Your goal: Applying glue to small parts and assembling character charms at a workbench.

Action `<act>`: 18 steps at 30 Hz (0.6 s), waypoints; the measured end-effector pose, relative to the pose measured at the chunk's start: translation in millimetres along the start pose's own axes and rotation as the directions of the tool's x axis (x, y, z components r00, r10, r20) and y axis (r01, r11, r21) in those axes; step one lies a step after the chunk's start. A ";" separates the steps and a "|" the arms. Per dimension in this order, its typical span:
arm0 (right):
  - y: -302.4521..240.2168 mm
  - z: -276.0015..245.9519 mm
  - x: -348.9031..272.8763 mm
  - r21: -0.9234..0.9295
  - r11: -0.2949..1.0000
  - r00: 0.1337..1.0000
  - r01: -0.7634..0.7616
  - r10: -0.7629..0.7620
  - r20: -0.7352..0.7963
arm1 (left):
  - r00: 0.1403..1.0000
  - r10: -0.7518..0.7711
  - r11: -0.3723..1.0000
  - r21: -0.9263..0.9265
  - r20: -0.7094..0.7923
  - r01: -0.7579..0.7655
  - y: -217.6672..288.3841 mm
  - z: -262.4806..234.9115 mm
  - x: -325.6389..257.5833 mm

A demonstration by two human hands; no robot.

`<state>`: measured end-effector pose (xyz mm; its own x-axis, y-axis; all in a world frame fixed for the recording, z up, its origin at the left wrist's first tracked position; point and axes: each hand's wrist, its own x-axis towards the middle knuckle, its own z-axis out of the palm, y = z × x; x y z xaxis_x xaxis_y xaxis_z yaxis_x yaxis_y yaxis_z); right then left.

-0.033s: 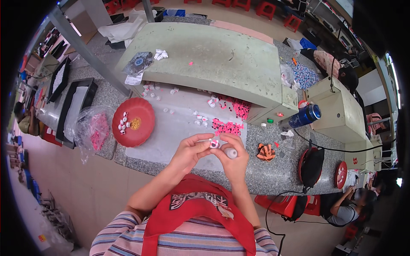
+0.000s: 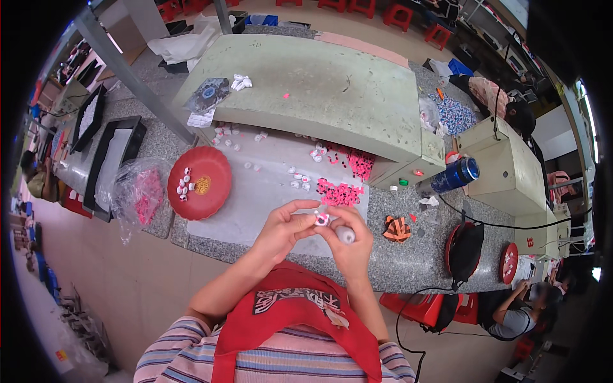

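Observation:
Between the thumb and fingers of my left hand [image 2: 281,226] is a small white figurine [image 2: 322,219] with pink and black patches. My right hand [image 2: 351,246] meets it from the other side, thumb and fingertips at the figurine. Its curled fingers also hold a small whitish bottle [image 2: 345,235] against the palm. Just beyond my hands lies a pile of small pink and black pieces [image 2: 338,193] on a white sheet [image 2: 255,201]. Several white figurines [image 2: 299,179] stand farther back on the sheet. To the left, a red plate [image 2: 217,175] carries several more.
A pale green metal box-like housing [image 2: 306,83] overhangs the sheet's far side. A clear bag of pink pieces [image 2: 148,198] sits left of the plate. On the right are an orange-and-black striped object [image 2: 397,229], a blue bottle [image 2: 453,177] and a black cable [image 2: 485,223]. A seated person [image 2: 517,313] works at far right.
My right hand has shifted slightly, its fingers lower and more to the right around the figurine. The bottle in it has tilted a little. The figurine is turned slightly and a touch lower.

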<state>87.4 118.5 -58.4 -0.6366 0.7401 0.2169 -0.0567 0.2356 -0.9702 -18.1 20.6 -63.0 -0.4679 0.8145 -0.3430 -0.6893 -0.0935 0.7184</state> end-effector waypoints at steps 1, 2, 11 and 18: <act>-7.8 -4.2 -4.2 0.003 0.998 0.998 0.063 -0.063 0.029 | 0.999 0.003 1.000 -0.007 0.055 -0.002 4.5 2.7 -7.1; -14.7 -6.6 -6.1 0.009 0.997 0.997 0.072 -0.073 0.016 | 1.000 0.000 1.000 0.005 0.021 0.000 9.9 6.6 -15.6; -31.1 -11.8 -0.8 0.348 0.937 0.957 -0.017 -0.085 0.277 | 0.912 0.334 0.841 0.361 0.239 -0.403 30.4 22.6 -47.7; 47.0 36.2 -6.2 0.197 0.811 0.830 -0.550 0.505 0.238 | 0.974 0.172 0.952 0.278 -0.150 -0.125 -27.7 -57.8 2.2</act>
<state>60.8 102.2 -109.3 -0.7399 0.5831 -0.3356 0.1528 -0.3401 -0.9279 -32.0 -8.1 -118.6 -0.6569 0.6913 -0.3010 -0.4438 -0.0317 0.8956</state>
